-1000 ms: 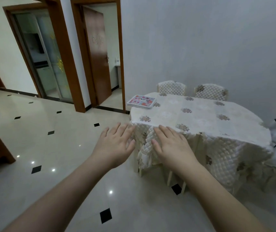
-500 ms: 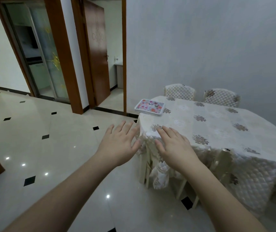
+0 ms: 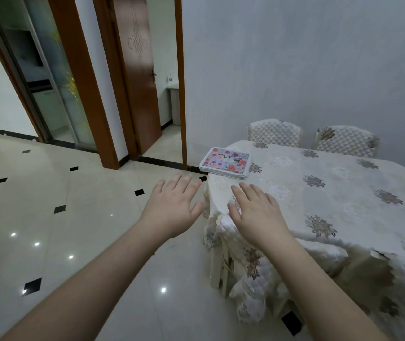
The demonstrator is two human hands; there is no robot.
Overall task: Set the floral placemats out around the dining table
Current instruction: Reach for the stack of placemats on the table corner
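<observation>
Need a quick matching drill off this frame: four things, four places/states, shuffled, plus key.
Things:
1. stack of floral placemats
2. left hand
3. right hand
4. two quilted chairs

Places/states:
A. pushed in at the table's far side, by the wall
B. open, over the tablecloth at the near corner
C. lying at the table's left end, untouched
D. open, over the floor just left of the table

Pairs: 1-C, 2-D, 3-B, 4-A
</observation>
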